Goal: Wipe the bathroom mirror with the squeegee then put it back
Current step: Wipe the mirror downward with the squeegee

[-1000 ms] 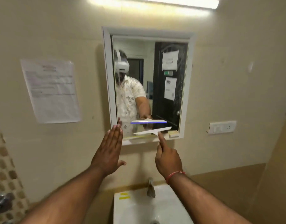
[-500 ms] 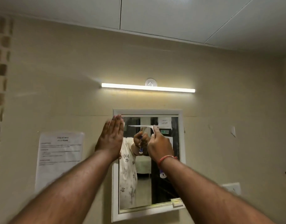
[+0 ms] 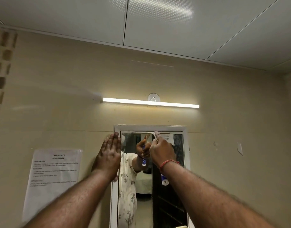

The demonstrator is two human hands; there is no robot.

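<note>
While I watch from the head camera, the right hand point(image 3: 161, 150) sits low in the middle of the frame, its fingers curled tight around the squeegee point(image 3: 164, 181). Its thin pale blade lies flat along the very top edge of the mirror point(image 3: 171, 203), and the rounded blue-and-white handle end pokes out below the wrist, beside a red thread bracelet point(image 3: 168, 162). The mirror is a smooth glass rectangle in a white frame. The left hand point(image 3: 109, 157) is flat, with straight fingers point(image 3: 113, 139) together, pressed on the matte beige wall point(image 3: 59, 96) just beside the frame's left edge. A glowing light tube point(image 3: 150, 102) runs above the mirror under glossy ceiling panels point(image 3: 158, 22). A glossy printed sheet point(image 3: 52, 178) hangs at lower left.
</note>
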